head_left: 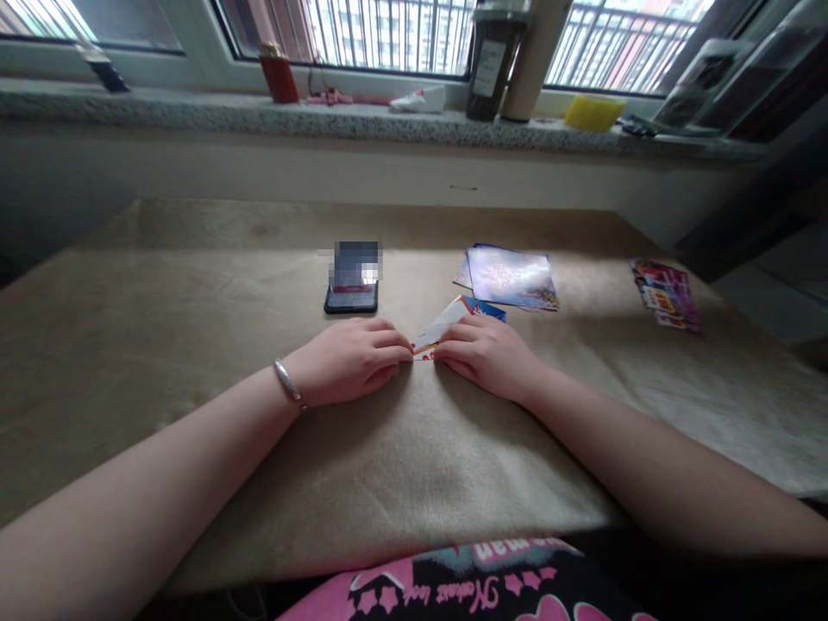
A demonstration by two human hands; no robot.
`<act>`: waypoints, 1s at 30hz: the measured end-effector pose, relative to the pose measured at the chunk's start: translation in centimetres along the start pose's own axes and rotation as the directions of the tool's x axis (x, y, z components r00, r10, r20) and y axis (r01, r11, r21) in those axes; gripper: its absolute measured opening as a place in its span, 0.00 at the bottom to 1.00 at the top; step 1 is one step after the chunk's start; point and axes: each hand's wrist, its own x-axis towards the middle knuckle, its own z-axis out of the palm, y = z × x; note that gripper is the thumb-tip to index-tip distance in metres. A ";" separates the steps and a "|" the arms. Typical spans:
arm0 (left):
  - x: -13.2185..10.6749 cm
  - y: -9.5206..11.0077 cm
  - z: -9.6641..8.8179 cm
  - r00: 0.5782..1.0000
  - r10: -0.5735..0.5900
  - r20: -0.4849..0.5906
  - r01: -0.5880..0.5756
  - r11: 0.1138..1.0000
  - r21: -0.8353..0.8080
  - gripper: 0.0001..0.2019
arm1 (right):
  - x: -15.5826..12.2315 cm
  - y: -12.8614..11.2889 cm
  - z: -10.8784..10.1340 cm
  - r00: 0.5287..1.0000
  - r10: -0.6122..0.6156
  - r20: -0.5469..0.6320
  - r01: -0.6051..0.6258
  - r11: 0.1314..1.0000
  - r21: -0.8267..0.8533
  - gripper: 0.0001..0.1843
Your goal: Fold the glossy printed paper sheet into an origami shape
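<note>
A small folded sheet of coloured paper [448,323] lies on the beige table cover [194,293], white on its near face with blue and red print. My left hand [349,358], with a silver bracelet at the wrist, has its fingers curled and pressed on the paper's near left corner. My right hand [485,352] is also curled, its fingertips pinching the same edge from the right. The two hands almost touch at the paper's corner.
A dark phone [351,285] lies just beyond my left hand. A stack of coloured paper sheets [514,276] sits behind my right hand, another printed sheet [666,295] at far right. The windowsill [362,121] holds a red cup, a dark jar and a yellow box.
</note>
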 end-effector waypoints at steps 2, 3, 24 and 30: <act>0.0 0.0 0.1 1.000 0.006 0.005 -0.006 1.000 0.010 0.14 | 0.0 0.0 -0.1 1.000 -0.012 -0.001 0.012 1.000 0.002 0.12; 0.0 0.1 0.2 1.000 0.008 0.008 -0.008 1.000 0.012 0.15 | 0.0 0.1 -0.2 1.000 -0.018 0.002 0.018 1.000 0.004 0.12; 0.0 0.2 0.0 1.000 0.013 0.005 -0.013 0.999 0.029 0.15 | -1.9 1.9 -2.6 0.994 0.003 0.106 -0.007 0.999 0.035 0.11; -0.2 -0.1 -0.2 1.000 -0.011 -0.017 0.012 0.995 0.097 0.13 | -1.6 1.5 -1.5 0.999 0.005 0.046 -0.008 0.997 0.081 0.11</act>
